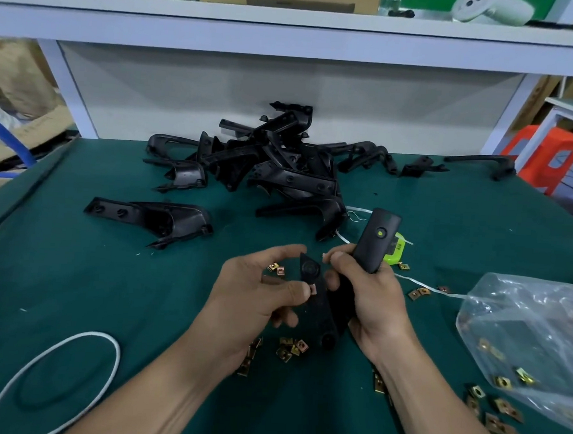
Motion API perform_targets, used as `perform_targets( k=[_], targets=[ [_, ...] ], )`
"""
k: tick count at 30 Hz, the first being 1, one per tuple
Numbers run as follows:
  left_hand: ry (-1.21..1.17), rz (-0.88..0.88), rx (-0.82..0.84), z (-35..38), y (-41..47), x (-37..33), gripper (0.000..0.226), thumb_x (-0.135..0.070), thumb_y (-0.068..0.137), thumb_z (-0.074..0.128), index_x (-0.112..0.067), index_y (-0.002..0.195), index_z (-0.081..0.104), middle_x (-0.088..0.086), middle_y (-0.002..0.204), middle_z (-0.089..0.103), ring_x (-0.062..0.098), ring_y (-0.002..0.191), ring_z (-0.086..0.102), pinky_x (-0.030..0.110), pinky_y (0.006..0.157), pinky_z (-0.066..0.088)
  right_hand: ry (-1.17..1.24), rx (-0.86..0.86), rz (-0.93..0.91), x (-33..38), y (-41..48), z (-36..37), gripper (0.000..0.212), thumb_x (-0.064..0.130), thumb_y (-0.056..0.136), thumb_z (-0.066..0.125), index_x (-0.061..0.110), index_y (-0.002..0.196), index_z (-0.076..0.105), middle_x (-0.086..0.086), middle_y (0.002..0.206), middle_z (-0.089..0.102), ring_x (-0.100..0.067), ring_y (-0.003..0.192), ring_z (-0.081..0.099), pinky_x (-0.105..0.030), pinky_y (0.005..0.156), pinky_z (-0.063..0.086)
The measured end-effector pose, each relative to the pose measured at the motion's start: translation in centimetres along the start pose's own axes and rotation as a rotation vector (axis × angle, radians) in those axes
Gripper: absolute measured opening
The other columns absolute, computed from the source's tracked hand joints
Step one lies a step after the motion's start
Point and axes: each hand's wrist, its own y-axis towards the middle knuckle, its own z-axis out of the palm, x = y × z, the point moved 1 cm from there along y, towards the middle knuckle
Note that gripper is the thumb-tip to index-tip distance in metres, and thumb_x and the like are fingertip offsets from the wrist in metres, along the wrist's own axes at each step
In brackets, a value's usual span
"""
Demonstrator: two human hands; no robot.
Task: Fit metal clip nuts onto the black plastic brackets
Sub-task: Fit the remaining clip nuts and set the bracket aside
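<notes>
My right hand [372, 301] grips a black plastic bracket [320, 305] held upright over the green table, its pointed upper end near my left fingers. My left hand [258, 291] pinches a small metal clip nut [313, 288] between thumb and forefinger, right against the bracket's left edge. Loose brass-coloured clip nuts [291, 346] lie on the mat below my hands, and two more [275, 268] lie behind my left fingers. A heap of black brackets [274, 163] sits at the table's middle back. One separate bracket [152, 218] lies to the left.
A clear plastic bag [531, 332] with clip nuts inside lies at the right, with more nuts [497, 413] scattered in front of it. A black scanner-like device [378, 238] with a green dot stands behind my right hand. A white cable [72, 348] loops at the front left. A shelf frame [288, 34] spans the back.
</notes>
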Motion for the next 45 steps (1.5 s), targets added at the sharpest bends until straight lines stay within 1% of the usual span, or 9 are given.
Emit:
perform_targets(
  k=[6, 11, 14, 17, 19, 24, 29, 37, 45],
  targets=[
    [0.038, -0.015, 0.007, 0.0, 0.1, 0.4, 0.036, -0.003, 0.084, 0.077, -0.030, 0.108, 0.078, 0.014, 0.070, 0.063, 0.015, 0.045, 0.041, 0.020, 0.046, 0.039, -0.071, -0.051, -0.047, -0.6, -0.1, 0.1, 0.011, 0.015, 0.088, 0.064, 0.015, 0.077, 0.067, -0.008, 0.059, 0.051, -0.021, 0.057, 0.047, -0.035, 0.061, 0.042],
    [0.104, -0.007, 0.071, -0.8, 0.9, -0.7, 0.017, -0.020, 0.096, 0.068, -0.031, 0.100, 0.080, 0.003, 0.084, 0.078, 0.013, 0.058, 0.065, 0.017, 0.053, 0.046, 0.072, -0.046, 0.077, -0.3, 0.5, 0.1, 0.012, 0.019, 0.091, 0.065, 0.018, 0.079, 0.067, -0.004, 0.061, 0.051, -0.019, 0.059, 0.048, -0.034, 0.062, 0.040],
    [0.422, 0.056, 0.027, -2.3, 1.4, -0.9, 0.018, -0.020, 0.089, 0.075, -0.037, 0.086, 0.081, -0.002, 0.074, 0.076, 0.008, 0.059, 0.062, 0.015, 0.058, 0.047, 0.132, -0.077, 0.095, 0.2, 0.8, -0.4, 0.015, 0.019, 0.092, 0.065, 0.018, 0.077, 0.069, -0.002, 0.061, 0.052, -0.019, 0.058, 0.051, -0.034, 0.059, 0.046],
    [0.856, 0.042, 0.199, -2.8, 1.4, -0.8, 0.018, -0.031, 0.075, 0.082, -0.048, 0.077, 0.078, -0.018, 0.069, 0.073, -0.007, 0.061, 0.061, 0.006, 0.057, 0.042, 0.182, -0.094, 0.110, 0.3, 0.7, -0.9, 0.013, 0.020, 0.091, 0.066, 0.017, 0.078, 0.070, -0.003, 0.061, 0.052, -0.018, 0.055, 0.052, -0.033, 0.051, 0.049],
    [0.917, -0.010, 0.329, -2.5, 1.2, -0.3, 0.018, -0.031, 0.071, 0.085, -0.046, 0.080, 0.079, -0.021, 0.068, 0.071, -0.008, 0.058, 0.058, 0.006, 0.054, 0.039, 0.185, -0.094, 0.117, 0.3, 0.5, -0.9, 0.013, 0.019, 0.091, 0.066, 0.017, 0.079, 0.070, -0.003, 0.061, 0.051, -0.017, 0.054, 0.052, -0.032, 0.052, 0.049],
    [0.899, -0.067, 0.378, -1.8, 1.1, 0.8, 0.022, -0.022, 0.070, 0.088, -0.037, 0.084, 0.080, -0.017, 0.068, 0.069, 0.001, 0.055, 0.054, 0.017, 0.053, 0.042, 0.185, -0.085, 0.131, 0.4, 0.2, -0.8, 0.013, 0.017, 0.091, 0.065, 0.016, 0.078, 0.070, -0.004, 0.060, 0.052, -0.018, 0.055, 0.053, -0.033, 0.054, 0.051],
    [0.877, -0.013, 0.343, -1.5, 1.0, 0.9, 0.008, -0.031, 0.079, 0.081, -0.038, 0.075, 0.080, -0.019, 0.059, 0.068, -0.004, 0.045, 0.050, 0.011, 0.047, 0.037, 0.200, -0.087, 0.135, 0.3, 0.2, -0.8, 0.013, 0.016, 0.090, 0.066, 0.014, 0.078, 0.070, -0.006, 0.061, 0.051, -0.020, 0.057, 0.052, -0.035, 0.060, 0.053],
    [0.767, 0.049, 0.069, -1.2, 1.4, 1.4, 0.020, -0.026, 0.087, 0.072, -0.028, 0.069, 0.078, -0.012, 0.058, 0.070, -0.002, 0.048, 0.056, 0.009, 0.050, 0.040, 0.175, -0.093, 0.164, 0.5, 0.2, -0.7, 0.013, 0.018, 0.090, 0.065, 0.015, 0.079, 0.070, -0.006, 0.062, 0.051, -0.021, 0.057, 0.052, -0.032, 0.054, 0.050],
    [0.237, 0.015, -0.059, -1.1, 1.6, 2.1, 0.021, -0.034, 0.080, 0.078, -0.013, 0.080, 0.080, 0.006, 0.078, 0.074, 0.018, 0.072, 0.065, 0.038, 0.070, 0.051, 0.041, 0.150, 0.257, 0.8, -0.5, 0.0, 0.010, 0.008, 0.088, 0.069, 0.013, 0.085, 0.077, -0.009, 0.078, 0.068, -0.021, 0.069, 0.065, -0.035, 0.070, 0.058]
  ],
)
